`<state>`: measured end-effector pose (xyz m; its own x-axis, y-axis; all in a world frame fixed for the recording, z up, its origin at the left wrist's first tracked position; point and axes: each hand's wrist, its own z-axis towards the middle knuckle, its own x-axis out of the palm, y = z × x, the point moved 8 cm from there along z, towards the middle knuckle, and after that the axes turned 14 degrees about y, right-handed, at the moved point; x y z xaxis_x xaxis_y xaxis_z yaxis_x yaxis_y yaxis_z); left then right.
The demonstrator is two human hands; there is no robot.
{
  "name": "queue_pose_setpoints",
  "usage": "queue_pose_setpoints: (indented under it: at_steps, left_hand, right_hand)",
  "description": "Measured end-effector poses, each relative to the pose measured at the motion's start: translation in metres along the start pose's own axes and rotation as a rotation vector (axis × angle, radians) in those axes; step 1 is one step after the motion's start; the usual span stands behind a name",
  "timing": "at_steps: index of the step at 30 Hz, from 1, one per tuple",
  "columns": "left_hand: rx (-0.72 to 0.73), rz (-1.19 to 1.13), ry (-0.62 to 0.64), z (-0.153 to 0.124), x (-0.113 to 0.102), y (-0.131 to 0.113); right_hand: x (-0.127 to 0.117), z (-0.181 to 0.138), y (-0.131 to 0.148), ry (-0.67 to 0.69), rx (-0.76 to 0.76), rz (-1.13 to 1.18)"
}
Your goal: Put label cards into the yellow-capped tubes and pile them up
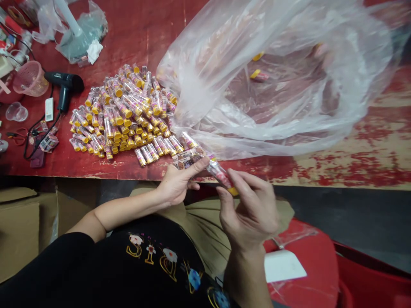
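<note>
My left hand (176,183) pinches a strip of printed labels (185,159) at the table's front edge. My right hand (250,209) grips a clear tube with a yellow cap (221,174) by its lower end, tilted toward the left hand. The two hands nearly meet over my lap. Just beyond them lies a heap of several similar yellow-capped tubes (123,113) on the red table (138,25).
A large clear plastic bag (279,72) with a few tubes inside spreads over the table's right. A black heat gun (64,83), a pink basket (30,79) and cables lie at the left. Cardboard boxes (19,231) stand lower left, a red stool (308,261) lower right.
</note>
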<state>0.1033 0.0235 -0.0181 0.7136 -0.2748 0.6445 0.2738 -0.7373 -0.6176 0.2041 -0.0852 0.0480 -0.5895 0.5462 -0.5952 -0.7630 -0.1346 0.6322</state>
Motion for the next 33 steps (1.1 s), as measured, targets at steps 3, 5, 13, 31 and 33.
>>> queue_pose_setpoints:
  at_steps: [3,5,13,31,33]
  left_hand:
    - [0.064,0.049,0.026,0.000,0.001,-0.008]
    - [0.084,0.099,0.069,-0.001,0.003,-0.011]
    - [0.005,0.252,0.233,-0.012,0.005,-0.008]
    - [-0.013,0.168,0.127,-0.011,-0.033,-0.001]
    - [-0.041,0.144,0.078,-0.015,-0.050,0.002]
  right_hand:
    - [0.012,-0.003,-0.002,0.142,0.025,0.152]
    - [0.007,-0.006,-0.008,0.058,0.078,0.192]
    - [-0.005,0.000,-0.009,-0.146,0.181,0.193]
    - [0.033,0.007,-0.036,-0.191,0.201,0.212]
    - [0.050,0.013,-0.048,-0.221,0.199,0.219]
